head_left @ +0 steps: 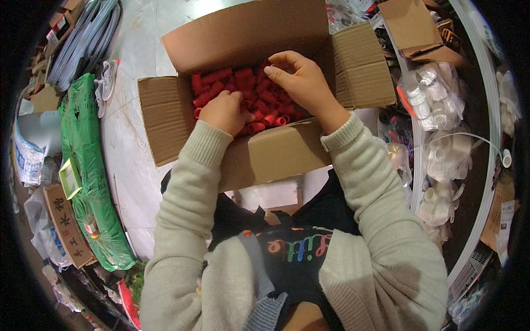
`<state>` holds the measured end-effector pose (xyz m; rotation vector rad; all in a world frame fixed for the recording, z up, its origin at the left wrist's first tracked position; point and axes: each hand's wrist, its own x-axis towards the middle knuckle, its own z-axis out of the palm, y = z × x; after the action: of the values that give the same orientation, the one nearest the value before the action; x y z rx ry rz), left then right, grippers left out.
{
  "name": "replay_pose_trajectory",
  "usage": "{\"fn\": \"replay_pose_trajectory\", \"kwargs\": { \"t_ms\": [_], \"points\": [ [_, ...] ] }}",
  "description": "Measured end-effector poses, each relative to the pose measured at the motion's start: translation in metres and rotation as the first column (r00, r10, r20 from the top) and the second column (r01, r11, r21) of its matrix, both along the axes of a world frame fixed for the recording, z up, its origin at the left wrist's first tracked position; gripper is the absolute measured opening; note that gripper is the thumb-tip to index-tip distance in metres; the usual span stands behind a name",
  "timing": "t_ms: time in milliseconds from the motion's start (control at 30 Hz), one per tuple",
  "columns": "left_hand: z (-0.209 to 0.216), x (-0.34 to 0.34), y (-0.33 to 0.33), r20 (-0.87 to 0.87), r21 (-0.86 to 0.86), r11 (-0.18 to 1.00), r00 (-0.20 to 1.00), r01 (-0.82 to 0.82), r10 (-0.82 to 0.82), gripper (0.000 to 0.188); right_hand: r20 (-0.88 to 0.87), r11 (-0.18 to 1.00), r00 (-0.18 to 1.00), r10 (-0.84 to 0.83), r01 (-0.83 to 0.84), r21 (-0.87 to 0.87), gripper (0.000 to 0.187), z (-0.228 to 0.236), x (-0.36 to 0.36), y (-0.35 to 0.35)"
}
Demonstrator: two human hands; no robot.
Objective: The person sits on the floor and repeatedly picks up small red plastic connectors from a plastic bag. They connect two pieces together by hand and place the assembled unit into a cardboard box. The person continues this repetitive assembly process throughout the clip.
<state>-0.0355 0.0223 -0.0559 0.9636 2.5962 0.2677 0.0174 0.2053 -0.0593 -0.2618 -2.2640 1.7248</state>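
An open cardboard box (287, 154) stands in front of me, its flaps spread outward. Many short red plastic tubes (244, 80), which look like pipe fittings, lie heaped inside it. My left hand (223, 111) reaches down into the near left of the heap with curled fingers; its fingertips are partly hidden, and I cannot see what they hold. Above the right part of the heap, my right hand (301, 80) is bent at the fingers, thumb and forefinger apart, with nothing visible between them.
On the left, a long green wrapped bundle (91, 171) lies on the tiled floor near white shoes (106, 83) and coiled grey tubing (88, 41). To the right are clear bags of white fittings (433, 96) and long white strips (486, 182).
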Motion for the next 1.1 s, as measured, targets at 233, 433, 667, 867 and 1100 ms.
{"fn": "replay_pose_trajectory", "kwargs": {
  "t_ms": [233, 433, 667, 867, 1100],
  "points": [
    [-0.002, 0.007, 0.012, -0.082, -0.259, 0.963, 0.992, 0.074, -0.098, 0.031, 0.044, 0.998, 0.999, 0.025, -0.028, 0.058, 0.033, 0.002, 0.002, 0.001],
    [0.012, 0.010, 0.012, 0.245, 0.290, 0.949, 0.968, -0.122, 0.049, 0.027, 0.327, 0.976, 0.932, 0.159, -0.197, 0.087, 0.030, 0.012, 0.008, 0.000],
    [0.011, 0.008, 0.016, 0.022, 0.664, 0.748, 0.999, 0.015, -0.040, 0.027, 0.385, 0.967, 0.889, 0.249, -0.211, -0.140, 0.030, 0.023, 0.007, -0.006],
    [0.014, 0.007, 0.013, 0.084, 0.741, 0.667, 0.996, -0.074, 0.018, 0.022, 0.162, 0.851, 0.940, 0.300, -0.188, -0.490, 0.023, 0.023, 0.008, -0.005],
    [0.019, 0.006, 0.011, 0.581, 0.693, 0.512, 0.813, -0.508, 0.020, 0.022, -0.224, 0.876, 0.968, 0.112, -0.202, -0.438, 0.024, 0.020, 0.004, -0.019]
  ]
}}
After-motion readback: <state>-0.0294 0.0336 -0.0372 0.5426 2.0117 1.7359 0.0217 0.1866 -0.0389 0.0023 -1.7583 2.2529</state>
